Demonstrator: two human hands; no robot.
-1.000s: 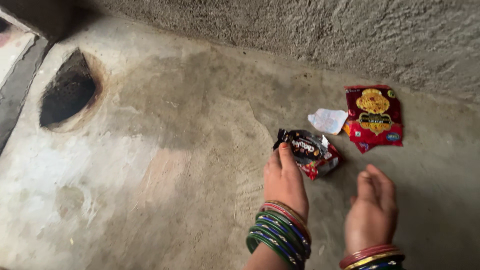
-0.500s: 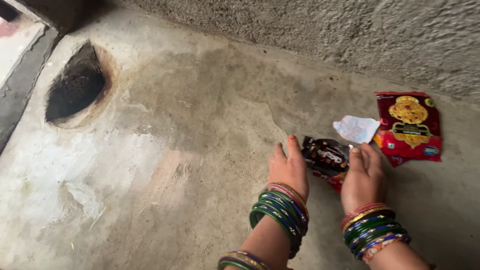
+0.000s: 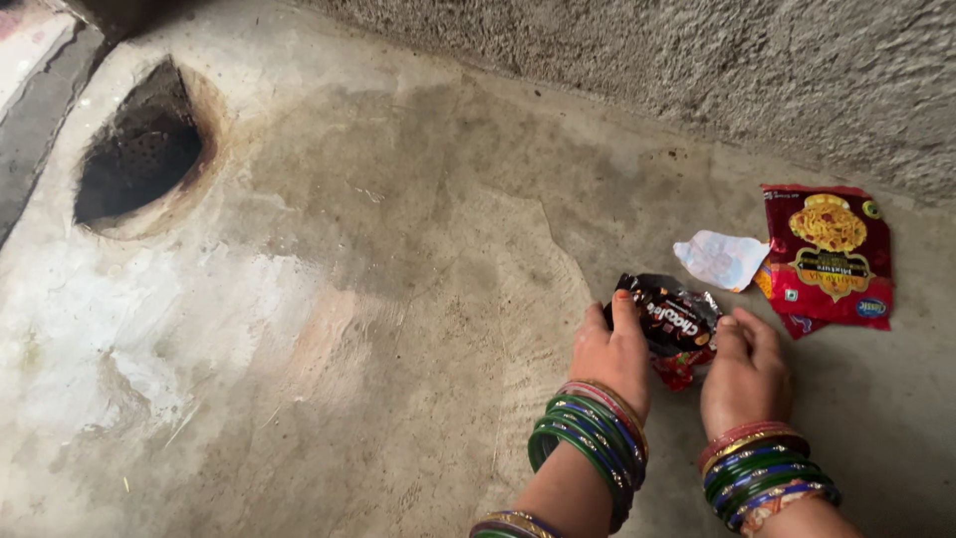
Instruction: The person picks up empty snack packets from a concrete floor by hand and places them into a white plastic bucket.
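Note:
A crumpled dark brown and red snack wrapper (image 3: 669, 317) lies on the concrete floor. My left hand (image 3: 609, 357) grips its left side, thumb on top. My right hand (image 3: 745, 371) holds its right side with the fingers curled on it. Both wrists wear stacks of green, blue and red bangles. Just beyond the wrapper lie a small pale crumpled wrapper (image 3: 723, 259) and a flat red snack packet (image 3: 829, 255) with a yellow picture.
A rough plastered wall (image 3: 697, 70) runs along the far side, close behind the packets. A dark blackened hole (image 3: 139, 149) is sunk in the floor at the upper left. A raised edge (image 3: 30, 100) borders the far left.
Both hands have closed onto the dark wrapper: one second ago only the left fingers touched it and the right hand hovered apart. The view has shifted slightly left.

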